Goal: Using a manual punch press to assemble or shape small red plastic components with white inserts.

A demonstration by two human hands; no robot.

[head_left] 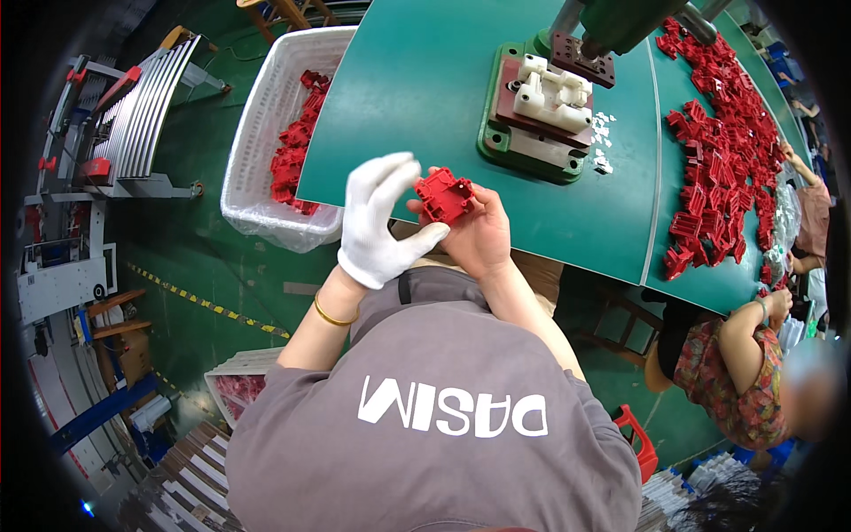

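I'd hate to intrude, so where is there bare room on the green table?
Bare table: between the white basket and the press, and between the press and the red pile, toward the near edge. Crowded: that pile's side, the white pieces beside the press, and around the left hand and right hand.

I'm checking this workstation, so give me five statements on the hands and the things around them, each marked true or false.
1. The left hand is gloved in white. True.
2. The right hand holds a red part. True.
3. The right hand is gloved too. False: it is bare.
4. The white basket holds blue parts. False: red parts lie in it.
5. A white fixture sits above the green press base. True.
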